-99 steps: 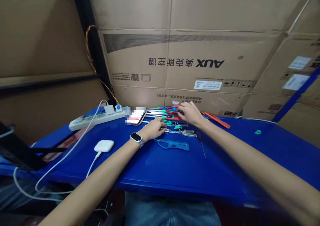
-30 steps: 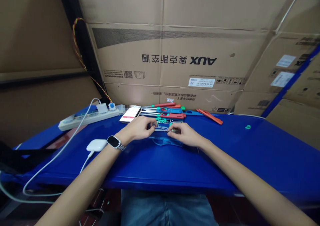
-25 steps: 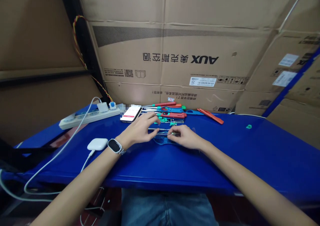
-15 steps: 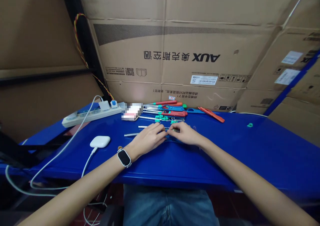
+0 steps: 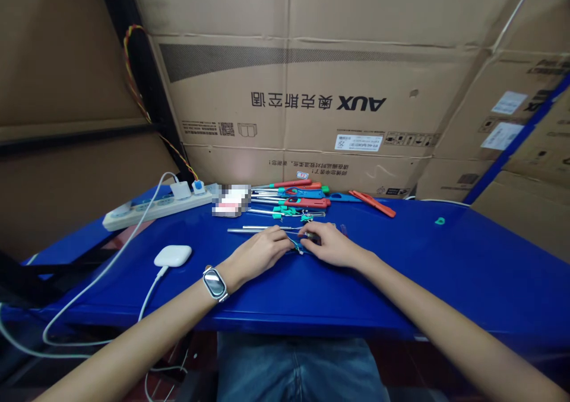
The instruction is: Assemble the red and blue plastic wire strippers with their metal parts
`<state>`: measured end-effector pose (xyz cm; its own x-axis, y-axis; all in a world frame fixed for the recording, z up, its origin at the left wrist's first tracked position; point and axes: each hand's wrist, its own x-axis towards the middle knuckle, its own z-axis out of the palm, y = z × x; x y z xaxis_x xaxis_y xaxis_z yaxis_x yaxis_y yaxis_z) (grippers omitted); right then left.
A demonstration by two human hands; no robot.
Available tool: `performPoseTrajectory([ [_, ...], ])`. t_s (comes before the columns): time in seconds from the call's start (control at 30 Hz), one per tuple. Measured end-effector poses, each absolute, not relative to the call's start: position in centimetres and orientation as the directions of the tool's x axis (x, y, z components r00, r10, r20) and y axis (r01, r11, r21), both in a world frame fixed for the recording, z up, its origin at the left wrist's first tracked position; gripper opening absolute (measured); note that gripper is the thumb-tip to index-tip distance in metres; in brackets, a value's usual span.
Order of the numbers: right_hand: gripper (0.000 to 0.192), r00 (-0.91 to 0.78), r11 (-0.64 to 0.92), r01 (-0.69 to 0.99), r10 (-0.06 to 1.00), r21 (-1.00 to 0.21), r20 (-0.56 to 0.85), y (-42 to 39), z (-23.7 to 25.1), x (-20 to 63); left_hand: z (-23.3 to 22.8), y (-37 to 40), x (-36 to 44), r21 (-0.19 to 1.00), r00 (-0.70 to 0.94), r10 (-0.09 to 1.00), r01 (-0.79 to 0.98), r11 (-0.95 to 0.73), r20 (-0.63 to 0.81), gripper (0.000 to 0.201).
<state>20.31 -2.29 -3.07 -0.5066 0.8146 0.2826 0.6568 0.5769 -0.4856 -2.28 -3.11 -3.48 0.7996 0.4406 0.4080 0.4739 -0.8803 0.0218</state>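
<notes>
From the head view I look down on a blue table (image 5: 401, 271) pushed against stacked cardboard boxes (image 5: 312, 99) that fill the upper frame. At centre frame my left hand (image 5: 260, 252) and right hand (image 5: 332, 244) meet low on the tabletop, fingertips almost touching. The left hand's fingers are curled down onto a thin metal rod (image 5: 253, 230) that runs out toward the left of the frame; the right hand's fingertips are pinched together on a small part at the rod's near end, though I cannot tell exactly what that piece is. A blue plastic piece (image 5: 295, 246) shows just between the hands, mostly hidden. I judge this as the fitting step, the rod's end being lined up with its mate; the next move would call for a steady left hold and a fine push from the right. Behind, at mid-frame, lies a row of red, blue and green handled tools (image 5: 296, 200), a phone (image 5: 228, 201) beside them, a power strip (image 5: 155, 206) at left, and a white charger case (image 5: 173, 255) lower left.
</notes>
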Motion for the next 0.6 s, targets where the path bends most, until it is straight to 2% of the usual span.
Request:
performPoseTrajectory([
  [0.1, 0.017, -0.516, 0.614, 0.663, 0.789, -0.428, 0.334, -2.4, -3.4, 20.1, -3.7, -2.9, -2.4, 0.069, 0.770, 0.472, 0.493, -0.867, 0.429, 0.028],
  [0.27, 0.017, -0.526, 0.624, 0.634, 0.781, -0.457, 0.338, -2.2, -3.7, 19.9, -4.4, -2.7, -2.5, 0.135, 0.737, 0.498, 0.496, -0.858, 0.456, 0.025],
  [0.6, 0.016, -0.550, 0.631, 0.636, 0.774, -0.443, 0.313, -2.4, -3.8, 19.7, -4.5, -3.1, -2.2, 0.150, 0.712, 0.561, 0.556, -0.818, 0.421, 0.021],
])
